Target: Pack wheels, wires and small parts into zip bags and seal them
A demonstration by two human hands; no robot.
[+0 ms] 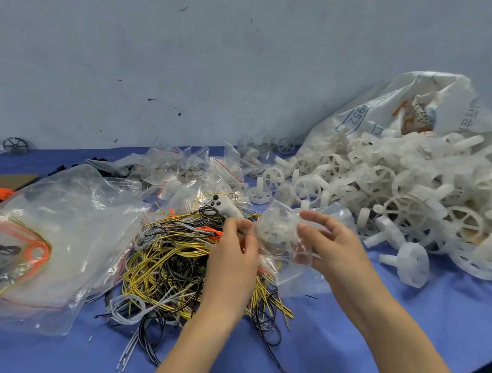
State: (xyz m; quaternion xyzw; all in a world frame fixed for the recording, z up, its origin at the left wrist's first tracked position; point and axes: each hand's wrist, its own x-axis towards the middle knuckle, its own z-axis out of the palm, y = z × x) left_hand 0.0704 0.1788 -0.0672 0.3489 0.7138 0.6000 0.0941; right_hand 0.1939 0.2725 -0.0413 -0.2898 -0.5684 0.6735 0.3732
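Two bare hands meet over the middle of a blue-covered table [403, 323], both on one small clear zip bag [279, 231] held just above the wire pile. Left hand [233, 251]: fingers curled, pinching the bag's left edge. Right hand [330, 245]: fingers curled around the bag's right side, thumb and forefinger raised near its top edge. Bag contents: white plastic wheels, number not readable through the creased film; whether the zip strip is closed cannot be told.

Wire pile [183, 263]: tangled yellow, black, white and orange leads, lying directly under and left of the hands, some strands trailing toward the near table edge.

Wheel heap [404, 189]: many loose white spoked wheels with stub axles, right of the hands, spilling from a large white woven sack [400, 109] with blue and orange print that leans against the wall.

Large clear plastic bag [54, 233]: flat on the left of the table, holding orange and yellow wire loops and some dark parts.

Small zip bags [188, 169]: a heap with red seal strips, behind the wire pile, holding small parts too blurred to name.

White handheld controller [223, 206]: black buttons, resting on the far side of the wire pile.

Dark spoked wheel [14, 145]: standing at the wall, far left.

Pale blue wall [189, 55]: scuffed, behind the table.
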